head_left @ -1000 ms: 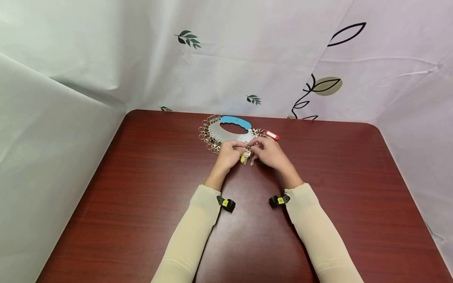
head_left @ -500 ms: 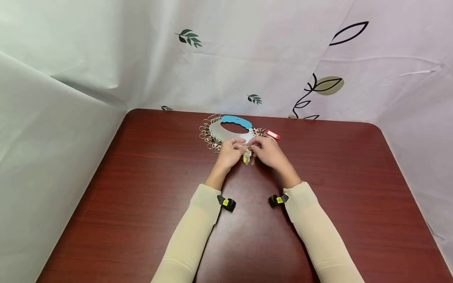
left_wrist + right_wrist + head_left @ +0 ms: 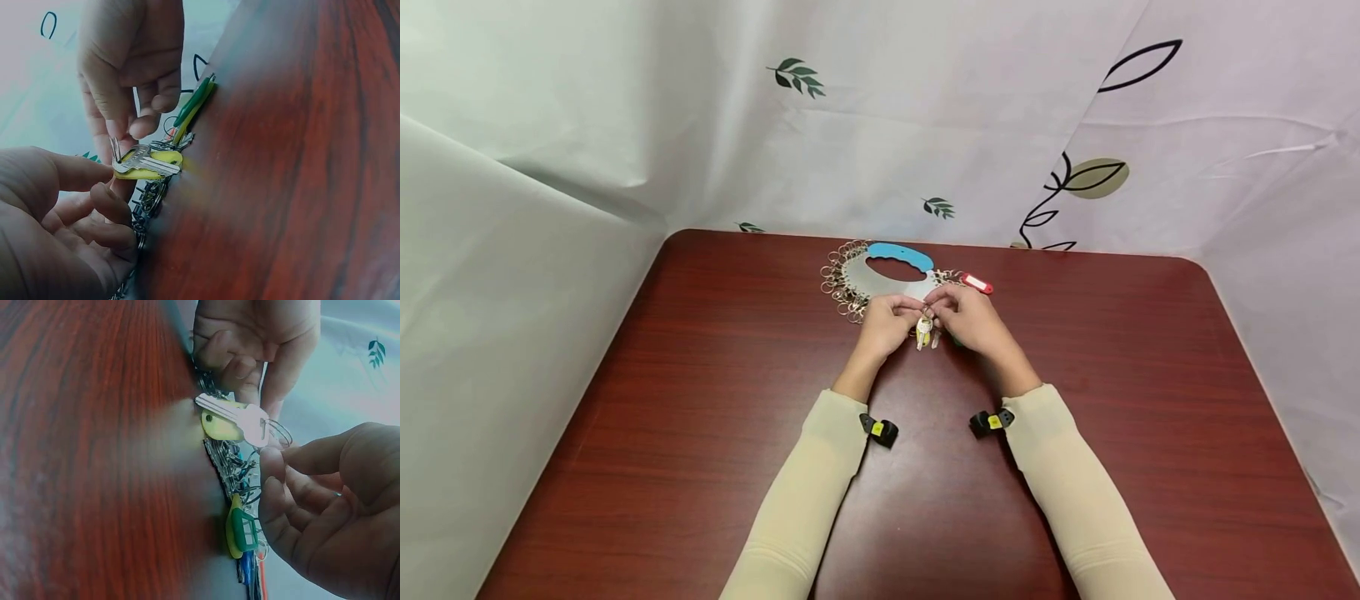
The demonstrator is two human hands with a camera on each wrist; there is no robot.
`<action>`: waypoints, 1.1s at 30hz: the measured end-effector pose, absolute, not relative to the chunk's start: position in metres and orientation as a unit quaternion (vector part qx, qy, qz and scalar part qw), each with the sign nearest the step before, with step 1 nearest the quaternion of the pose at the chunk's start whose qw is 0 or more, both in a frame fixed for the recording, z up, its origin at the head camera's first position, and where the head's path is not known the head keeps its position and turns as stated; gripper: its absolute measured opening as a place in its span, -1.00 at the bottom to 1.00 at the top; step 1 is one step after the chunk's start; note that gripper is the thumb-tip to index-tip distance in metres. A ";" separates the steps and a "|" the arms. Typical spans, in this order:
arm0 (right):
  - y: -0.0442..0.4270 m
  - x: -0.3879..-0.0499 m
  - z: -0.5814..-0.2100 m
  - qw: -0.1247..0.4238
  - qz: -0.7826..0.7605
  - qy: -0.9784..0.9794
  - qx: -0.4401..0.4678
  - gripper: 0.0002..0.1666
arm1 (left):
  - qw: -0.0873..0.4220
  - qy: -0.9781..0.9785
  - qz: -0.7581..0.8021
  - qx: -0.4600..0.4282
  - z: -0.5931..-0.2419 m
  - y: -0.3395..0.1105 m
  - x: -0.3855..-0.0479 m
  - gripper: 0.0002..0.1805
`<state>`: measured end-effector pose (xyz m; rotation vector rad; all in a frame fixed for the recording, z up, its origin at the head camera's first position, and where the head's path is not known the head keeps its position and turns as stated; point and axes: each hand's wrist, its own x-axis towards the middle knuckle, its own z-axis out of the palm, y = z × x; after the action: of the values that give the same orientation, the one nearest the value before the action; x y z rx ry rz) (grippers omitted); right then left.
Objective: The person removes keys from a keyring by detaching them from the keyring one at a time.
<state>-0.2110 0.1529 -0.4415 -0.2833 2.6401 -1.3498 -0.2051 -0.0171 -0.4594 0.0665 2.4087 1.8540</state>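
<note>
A silver key (image 3: 923,327) hangs from a small ring between the two hands, in front of a grey plate (image 3: 871,282) with a blue handle (image 3: 898,253). The right hand (image 3: 972,321) pinches the ring between thumb and index finger, as the right wrist view shows with the key (image 3: 253,425) beside it. The left hand (image 3: 886,327) has its fingers bent at the other side of the key; in the left wrist view its fingertips meet the key's ring end and a yellow tag (image 3: 134,174). Which part it pinches is partly hidden.
Many metal rings (image 3: 832,275) line the plate's left edge. A red tag (image 3: 977,283) lies at its right, and a green tag (image 3: 244,530) hangs near the right hand. The reddish-brown table (image 3: 700,375) meets white patterned cloth (image 3: 850,150) behind.
The key between the hands has turned and shifted slightly. Both hands stay at nearly the same place, with small finger movements.
</note>
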 end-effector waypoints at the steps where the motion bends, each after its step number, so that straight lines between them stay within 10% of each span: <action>1: 0.153 -0.211 -0.441 0.084 -0.458 0.880 -0.092 -0.82 | 0.049 0.796 0.603 0.025 -0.459 -0.017 -0.205 -0.86; 33: 0.153 -0.209 -0.441 0.084 -0.460 0.880 -0.079 -0.77 | -0.016 0.805 0.592 0.015 -0.460 -0.010 -0.203 -0.89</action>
<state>-0.2091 0.1528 -0.4413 -0.2361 2.6271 -1.3743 -0.2032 -0.0099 -0.4597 0.0492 2.5564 1.8807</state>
